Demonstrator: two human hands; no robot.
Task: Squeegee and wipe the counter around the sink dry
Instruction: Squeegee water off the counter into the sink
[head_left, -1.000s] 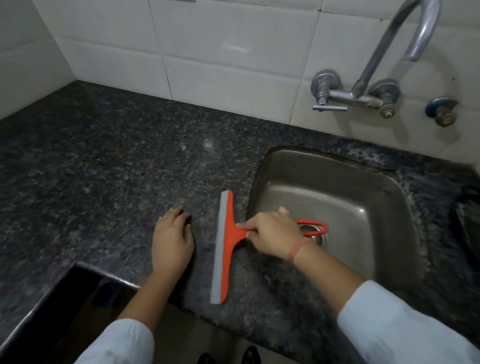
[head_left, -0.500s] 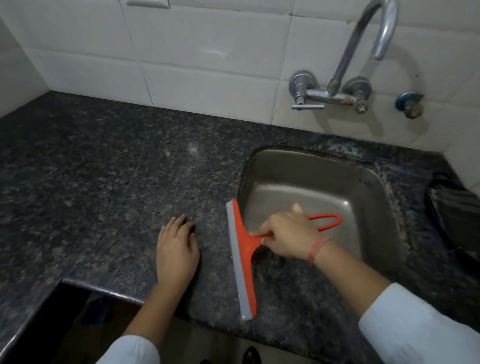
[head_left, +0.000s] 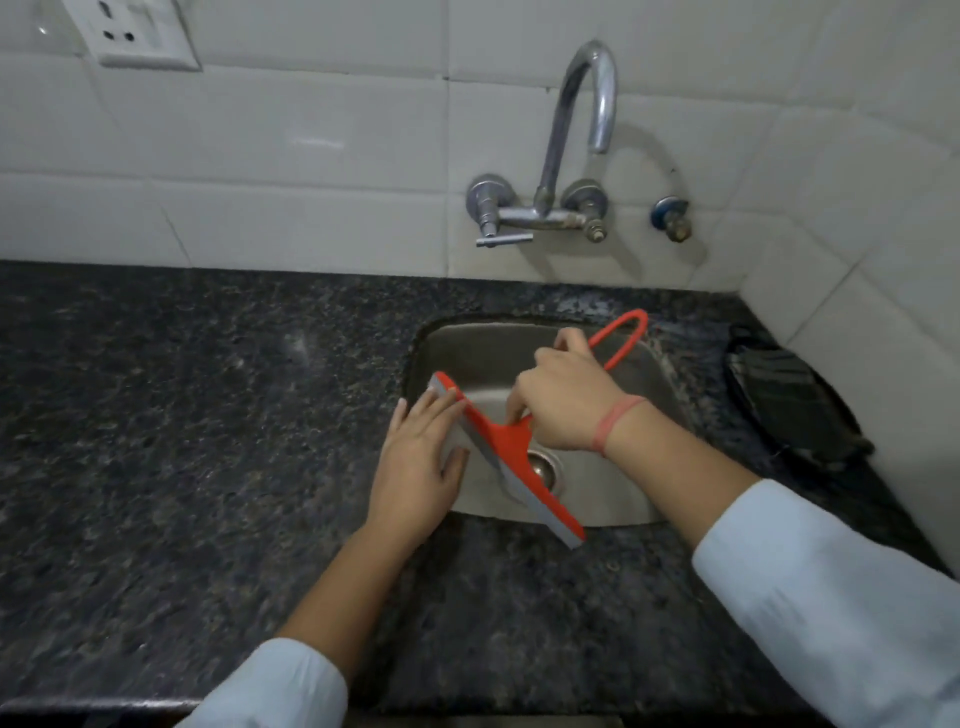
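My right hand (head_left: 563, 402) grips the handle of an orange squeegee (head_left: 511, 441), which is lifted and tilted over the steel sink (head_left: 597, 499). Its grey rubber blade runs diagonally from upper left to lower right, with the lower end over the sink's front rim. My left hand (head_left: 421, 465) rests at the sink's left edge, fingers spread and touching the blade's grey side near its upper end. The dark speckled granite counter (head_left: 208, 415) surrounds the sink.
A chrome wall tap (head_left: 569, 156) arches over the sink from the white tiled wall. A second valve (head_left: 672, 218) sits to its right. A dark ridged object (head_left: 795, 405) lies on the counter at the right. A wall socket (head_left: 137, 34) is at upper left.
The squeegee has left the counter beside the sink and now hangs tilted over the basin. My left hand slid right from the counter to the sink's edge and touches the blade.
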